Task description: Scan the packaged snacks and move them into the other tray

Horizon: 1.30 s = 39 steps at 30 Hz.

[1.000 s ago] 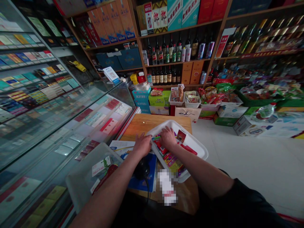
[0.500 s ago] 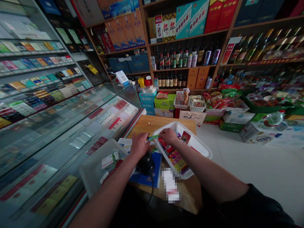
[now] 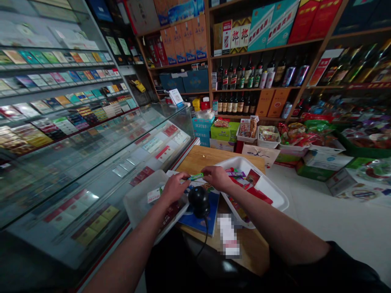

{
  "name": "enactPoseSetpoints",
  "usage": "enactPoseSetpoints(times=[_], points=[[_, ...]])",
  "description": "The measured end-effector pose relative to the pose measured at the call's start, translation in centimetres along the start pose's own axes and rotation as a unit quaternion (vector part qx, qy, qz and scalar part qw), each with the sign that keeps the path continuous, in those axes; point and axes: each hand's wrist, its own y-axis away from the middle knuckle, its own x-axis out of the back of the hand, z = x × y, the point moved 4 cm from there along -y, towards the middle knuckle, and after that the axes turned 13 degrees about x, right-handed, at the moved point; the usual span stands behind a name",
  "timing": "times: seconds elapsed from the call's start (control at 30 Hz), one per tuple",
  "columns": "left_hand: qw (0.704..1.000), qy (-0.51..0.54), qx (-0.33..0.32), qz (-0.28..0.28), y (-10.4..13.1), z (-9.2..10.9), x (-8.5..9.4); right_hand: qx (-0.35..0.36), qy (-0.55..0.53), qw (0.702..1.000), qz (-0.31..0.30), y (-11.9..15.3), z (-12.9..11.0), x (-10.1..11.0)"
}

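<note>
A thin green pack [image 3: 195,177] is held level between my two hands, above the wooden table [image 3: 214,154]. The fingertips of my left hand [image 3: 175,187] pinch its left end, and my right hand [image 3: 217,178] grips its right end. Just below the pack stands a black rounded device [image 3: 199,199] with a cable, over a blue booklet [image 3: 198,221]. Under my left forearm lies a translucent bin [image 3: 134,207] with a white card and dark red items. My right forearm crosses a white tray [image 3: 279,195] of colourful packets.
A glass display counter [image 3: 122,138] runs along the left. A blurred white object [image 3: 228,236] lies at the table's near edge. Behind are shelves of bottles [image 3: 238,77] and boxes. Snack baskets [image 3: 269,136] and cartons [image 3: 342,162] line the floor at the back right.
The view has turned left, so the surroundings appear further right. Both hands still hold the green pack. My left hand has moved off the black device, which now shows more fully.
</note>
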Motion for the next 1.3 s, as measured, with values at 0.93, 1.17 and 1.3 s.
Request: enactPoseSetpoints(times=[0.93, 1.17, 1.3], points=[[0.934, -0.307, -0.104, 0.149, 3.3, -1.0, -0.1, 0.21, 0.211, 0.953, -0.054, -0.4, -0.1, -4.4], [0.939, -0.296, -0.097, 0.144, 2.8, -1.8, -0.6, 0.22, 0.204, 0.952, -0.068, -1.0, 0.6, -4.6], [0.941, -0.29, -0.099, 0.142, 2.6, -2.1, -0.9, 0.23, 0.201, 0.95, -0.071, -1.1, 0.6, -4.6]])
